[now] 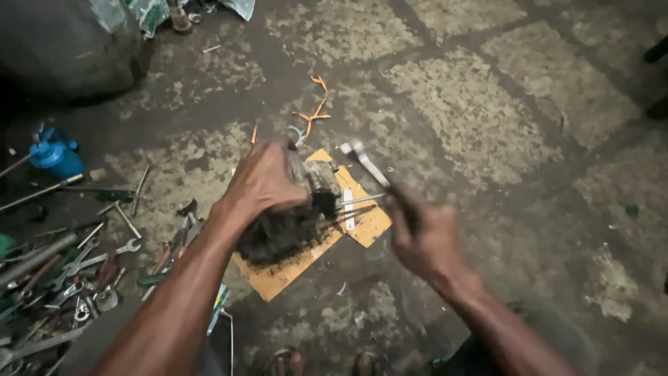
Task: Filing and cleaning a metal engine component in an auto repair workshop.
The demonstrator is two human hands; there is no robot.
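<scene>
My left hand [261, 182] is clamped over the greasy engine block [289, 226], which sits on the cardboard sheet [278, 275]; my right hand [421, 237], blurred, grips a spanner [365, 163] at the block's right side; by my judgement the block is still mostly assembled; loose wrenches [83, 268] lie left of the cardboard.
</scene>
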